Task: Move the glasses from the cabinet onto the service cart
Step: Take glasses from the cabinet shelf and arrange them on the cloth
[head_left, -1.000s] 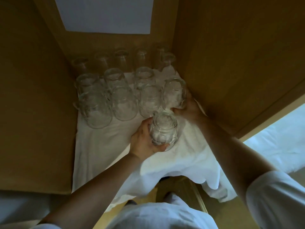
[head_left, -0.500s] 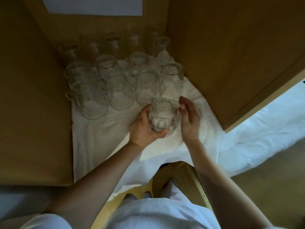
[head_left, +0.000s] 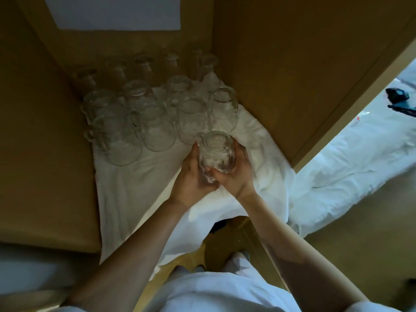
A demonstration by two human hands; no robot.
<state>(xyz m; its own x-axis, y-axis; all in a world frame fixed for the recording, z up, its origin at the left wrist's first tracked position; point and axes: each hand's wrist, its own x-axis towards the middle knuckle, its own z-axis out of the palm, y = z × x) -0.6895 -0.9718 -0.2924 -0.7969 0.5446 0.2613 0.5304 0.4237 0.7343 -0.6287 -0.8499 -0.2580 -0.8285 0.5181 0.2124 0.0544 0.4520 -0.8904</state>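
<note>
A clear patterned glass (head_left: pixel 217 152) stands upside down between both my hands, just above the white cloth (head_left: pixel 139 190) that lines the cabinet shelf. My left hand (head_left: pixel 191 174) grips its left side and my right hand (head_left: pixel 236 174) cups its right side. Behind it, several more upturned glasses (head_left: pixel 157 127) stand in rows toward the back of the wooden cabinet (head_left: pixel 45 131); the nearest one (head_left: pixel 222 109) is by the right wall. The service cart cannot be told apart in this view.
The cabinet's wooden right wall (head_left: pixel 292 75) stands close beside the held glass. To the right lies a white cloth-covered surface (head_left: pixel 360 158) with a dark object (head_left: pixel 398 97) on it. The cloth hangs over the shelf's front edge.
My right hand left the glass by the right wall and closed onto the glass that my left hand holds. Both hands now hold that one glass.
</note>
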